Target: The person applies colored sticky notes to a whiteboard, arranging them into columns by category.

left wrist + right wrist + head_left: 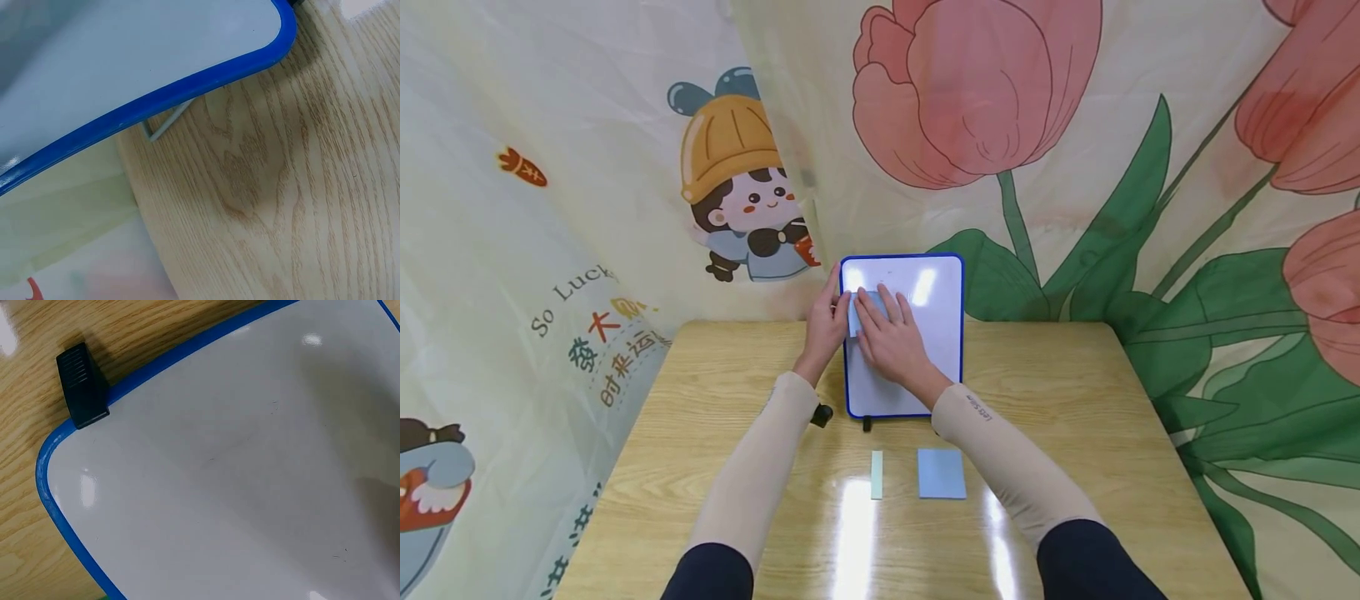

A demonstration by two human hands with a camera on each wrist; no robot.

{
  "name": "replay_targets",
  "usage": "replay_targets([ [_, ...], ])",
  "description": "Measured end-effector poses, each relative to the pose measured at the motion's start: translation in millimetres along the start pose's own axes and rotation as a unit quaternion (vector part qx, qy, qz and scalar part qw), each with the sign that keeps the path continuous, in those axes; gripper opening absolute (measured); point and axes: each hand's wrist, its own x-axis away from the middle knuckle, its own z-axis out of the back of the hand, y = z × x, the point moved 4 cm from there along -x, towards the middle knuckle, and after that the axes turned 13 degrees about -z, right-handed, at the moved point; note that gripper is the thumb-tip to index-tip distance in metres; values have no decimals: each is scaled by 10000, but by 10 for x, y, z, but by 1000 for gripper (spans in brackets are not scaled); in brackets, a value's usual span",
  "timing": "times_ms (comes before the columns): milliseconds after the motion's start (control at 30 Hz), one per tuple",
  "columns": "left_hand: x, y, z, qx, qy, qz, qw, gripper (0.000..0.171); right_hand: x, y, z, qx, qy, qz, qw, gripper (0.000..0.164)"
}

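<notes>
A whiteboard (932,358) with a blue frame leans upright at the back of the table. On its upper left part is a light blue sticky note (853,325), mostly covered by my right hand (891,337). That hand lies flat over the note, fingers straight and pointing up the board. My left hand (827,325) grips the board's left edge, thumb at the front beside the note; the fingers behind the edge are partly hidden. Neither wrist view shows fingers; the right one shows bare white board surface (206,487).
A pale green paper strip (877,475) and a blue sticky note pad (942,473) lie on the wooden table (737,375) before the board. A black clip (82,387) sits on the board's bottom edge. Behind it, a wire leg (164,122) shows. Printed cloth (1060,192) hangs behind.
</notes>
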Motion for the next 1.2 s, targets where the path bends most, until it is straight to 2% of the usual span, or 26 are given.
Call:
replay_targets([
  [233, -21, -12, -3, 79, 59, -107, 9999, 54, 20, 28, -47, -222, -322, -182, 9991, 65],
  [567, -9, -38, -6, 163, -24, 15, 9999, 55, 75, 125, -109, -147, -170, -415, 9989, 70],
  [900, -16, -19, 11, 224, -44, 64, 9997, 55, 129, 234, -82, -294, -397, -674, 9965, 73],
  [1000, -20, -19, 11, 213, -29, 44, 9998, 55, 141, 249, -75, -274, -333, -725, 9964, 72],
  [1100, -13, -18, 7, 204, -33, 48, 9998, 55, 142, 234, -63, -283, -206, -715, 9968, 72],
  [1200, -2, -16, 1, 219, -18, 43, 9997, 55, 134, 179, -50, -341, -155, -529, 9979, 71],
])
